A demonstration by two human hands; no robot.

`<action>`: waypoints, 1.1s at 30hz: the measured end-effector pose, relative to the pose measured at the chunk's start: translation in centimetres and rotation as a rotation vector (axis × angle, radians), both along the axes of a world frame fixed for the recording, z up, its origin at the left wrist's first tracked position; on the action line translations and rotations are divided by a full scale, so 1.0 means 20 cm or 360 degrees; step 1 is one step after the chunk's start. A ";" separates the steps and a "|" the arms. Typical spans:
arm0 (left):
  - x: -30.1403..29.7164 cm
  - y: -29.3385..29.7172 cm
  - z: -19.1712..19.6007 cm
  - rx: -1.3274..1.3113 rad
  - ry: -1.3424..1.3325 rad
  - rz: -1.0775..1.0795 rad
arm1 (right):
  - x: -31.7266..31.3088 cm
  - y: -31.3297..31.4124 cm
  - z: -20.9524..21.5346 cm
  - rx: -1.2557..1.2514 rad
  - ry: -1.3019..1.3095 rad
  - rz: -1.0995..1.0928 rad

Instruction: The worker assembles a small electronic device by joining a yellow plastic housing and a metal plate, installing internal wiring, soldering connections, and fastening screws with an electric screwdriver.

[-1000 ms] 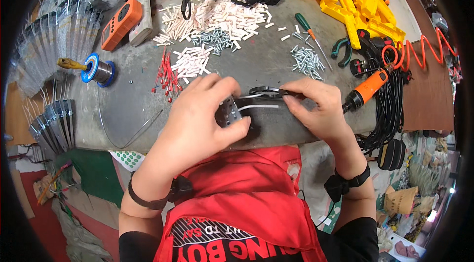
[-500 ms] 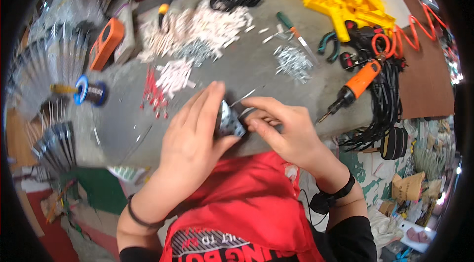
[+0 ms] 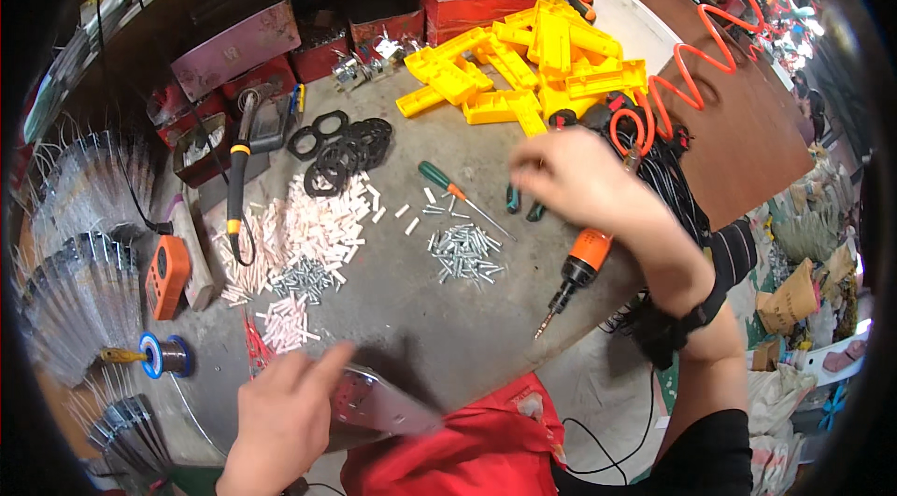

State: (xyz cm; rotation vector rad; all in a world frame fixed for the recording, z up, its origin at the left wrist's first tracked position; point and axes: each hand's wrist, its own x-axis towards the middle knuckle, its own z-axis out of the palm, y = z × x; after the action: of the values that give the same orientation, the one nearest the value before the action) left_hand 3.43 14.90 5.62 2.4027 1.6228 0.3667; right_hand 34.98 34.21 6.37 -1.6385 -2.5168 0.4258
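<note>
My left hand is at the table's near edge, its fingers closed on a flat, shiny metal plate with small holes, which motion blurs. My right hand is raised at the right, over a pair of green-handled pliers and just short of the yellow plastic housings. Its fingers are smeared, and whether they hold anything does not show. Below the right wrist lies an orange and black power screwdriver. Black parts with red spots are partly hidden behind this hand.
Piles of white tubes and silver screws lie mid-table, with a green-handled screwdriver and black rings beyond. A soldering iron, solder spool and orange meter are left. An orange coiled hose hangs right.
My right hand has left the work at the near edge and moved forward and right. The left hand holds the plate farther left. The view has shifted, showing more of the table's back.
</note>
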 end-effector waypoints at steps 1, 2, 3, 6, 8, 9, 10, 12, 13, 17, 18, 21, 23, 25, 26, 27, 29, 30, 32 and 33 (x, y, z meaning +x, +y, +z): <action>0.00 -0.10 0.04 0.0014 0.0061 0.0092 | -0.06 0.11 0.04 0.0213 0.0038 0.0092; 0.01 -0.13 0.00 -0.0094 -0.0360 0.0493 | -0.11 0.19 0.06 0.0360 -0.0123 0.0045; 0.00 -0.15 -0.05 -0.0199 -0.0779 0.0899 | -0.14 0.33 0.00 0.0499 -0.0185 0.0034; 0.01 -0.13 -0.26 -0.0630 -0.1444 0.0938 | -0.26 0.61 -0.14 0.0545 -0.0426 -0.0119; 0.09 -0.14 -0.24 -0.0753 -0.1718 0.1093 | -0.35 0.72 -0.21 0.0519 -0.0490 -0.0216; 0.09 -0.14 -0.28 -0.0680 -0.1688 0.1002 | -0.35 0.79 -0.26 0.0584 -0.0505 -0.0195; 0.09 -0.14 -0.29 -0.0698 -0.1639 0.0953 | -0.35 0.81 -0.27 0.0596 -0.0511 -0.0195; 0.05 -0.11 -0.31 -0.0605 -0.1400 0.0769 | -0.35 0.64 -0.14 0.0528 -0.0143 -0.0263; 0.06 -0.11 -0.28 -0.0514 -0.1283 0.0809 | -0.32 0.48 -0.01 0.0384 0.0230 -0.0311; -0.05 -0.17 -0.14 0.0671 -0.0704 0.0757 | -0.40 -0.01 0.07 0.0106 0.0989 0.0411; -0.04 -0.17 -0.07 0.0983 -0.0628 0.0745 | -0.49 -0.23 0.10 -0.0539 0.1136 0.0395; -0.07 -0.27 0.17 0.0889 -0.0721 0.0431 | -0.51 -0.75 0.05 -0.0860 0.1278 0.1159; -0.14 -0.38 0.24 0.0111 -0.0828 -0.0026 | -0.52 -0.90 -0.08 -0.1068 0.1459 0.1285; -0.05 -0.45 0.01 0.1194 -0.0483 0.0688 | -0.44 -0.75 -0.16 -0.0674 0.1375 0.1164; -0.01 -0.43 -0.05 0.1528 -0.0499 0.0968 | -0.38 -0.67 -0.14 -0.0781 0.1188 0.0524; -0.24 -0.56 -0.09 0.1196 -0.0566 0.0725 | -0.23 -0.58 -0.23 -0.0124 0.1002 0.0419; -0.32 -0.59 -0.15 0.1000 -0.0366 0.0735 | -0.14 -0.52 -0.31 0.0212 0.0562 0.0011; -0.36 -0.58 -0.21 0.0860 -0.0339 0.0659 | -0.12 -0.51 -0.36 0.0278 0.0551 0.0035; -0.39 -0.62 -0.27 0.0691 -0.0202 0.0603 | -0.13 -0.48 -0.40 0.0345 0.0431 0.0077; -0.37 -0.64 -0.31 0.0681 -0.0198 0.0617 | -0.14 -0.46 -0.42 0.0425 0.0313 0.0107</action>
State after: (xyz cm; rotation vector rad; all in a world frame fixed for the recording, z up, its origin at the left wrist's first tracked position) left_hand -4.00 2.18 -0.58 2.2567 2.1244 1.0007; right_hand 32.15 24.95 -1.97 -1.3489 -2.3691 0.2310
